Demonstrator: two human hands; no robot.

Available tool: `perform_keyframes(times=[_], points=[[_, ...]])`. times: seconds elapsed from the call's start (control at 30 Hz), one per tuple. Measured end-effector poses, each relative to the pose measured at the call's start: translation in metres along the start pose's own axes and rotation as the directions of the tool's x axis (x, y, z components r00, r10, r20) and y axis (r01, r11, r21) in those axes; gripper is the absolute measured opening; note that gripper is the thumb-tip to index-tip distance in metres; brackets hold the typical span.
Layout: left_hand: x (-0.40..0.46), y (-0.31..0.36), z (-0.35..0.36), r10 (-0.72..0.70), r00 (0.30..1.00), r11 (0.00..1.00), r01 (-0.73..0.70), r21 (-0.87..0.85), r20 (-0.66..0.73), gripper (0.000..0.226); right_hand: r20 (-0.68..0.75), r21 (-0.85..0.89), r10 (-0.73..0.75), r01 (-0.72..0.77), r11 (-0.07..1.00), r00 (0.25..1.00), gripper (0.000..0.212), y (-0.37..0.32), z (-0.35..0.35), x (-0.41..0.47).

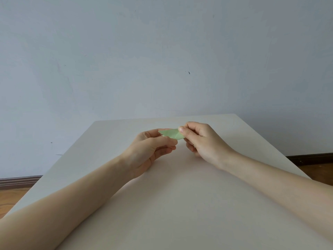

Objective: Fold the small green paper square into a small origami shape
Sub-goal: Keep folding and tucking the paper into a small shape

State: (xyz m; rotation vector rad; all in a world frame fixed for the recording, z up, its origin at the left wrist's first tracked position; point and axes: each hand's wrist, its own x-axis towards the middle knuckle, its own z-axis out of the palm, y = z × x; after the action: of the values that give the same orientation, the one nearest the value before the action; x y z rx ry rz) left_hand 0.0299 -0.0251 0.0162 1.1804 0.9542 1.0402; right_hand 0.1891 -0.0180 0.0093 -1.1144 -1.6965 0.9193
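Green paper (171,133), partly folded, pinched between left hand (153,147) and right hand (200,139); align edges before creasing firmly, 1 crease at a time.

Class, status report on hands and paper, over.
Left hand and right hand both pinching green paper. Paper partly folded, held above table. Nothing in the way.

plain home room — scuffed pale wall (162,51), white table (180,204), dark skirting (19,181), wooden floor (9,199)
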Motion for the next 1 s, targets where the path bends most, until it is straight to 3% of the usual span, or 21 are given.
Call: perform_keyframes(times=[0.3, 0.53, 1.0], points=[[0.0011, -0.0015, -0.0003, 0.005, 1.0, 1.0, -0.005, -0.009, -0.003, 0.019, 0.066, 0.101, 0.069, -0.075, 0.992, 0.995, 0.039, -0.0014, -0.0007, -0.0001], [0.0036, -0.004, -0.0009, 0.051, 0.994, 0.998, -0.054, -0.028, -0.101, 0.019, 0.061, 0.26, 0.123, -0.135, 0.956, 0.991, 0.016, -0.0007, -0.001, -0.0001], [0.0043, -0.007, -0.0014, 0.149, 0.972, 0.989, -0.15, 0.007, -0.18, 0.015, 0.098, 0.224, 0.14, -0.159, 0.962, 0.985, 0.011, 0.0002, -0.0006, -0.0007]])
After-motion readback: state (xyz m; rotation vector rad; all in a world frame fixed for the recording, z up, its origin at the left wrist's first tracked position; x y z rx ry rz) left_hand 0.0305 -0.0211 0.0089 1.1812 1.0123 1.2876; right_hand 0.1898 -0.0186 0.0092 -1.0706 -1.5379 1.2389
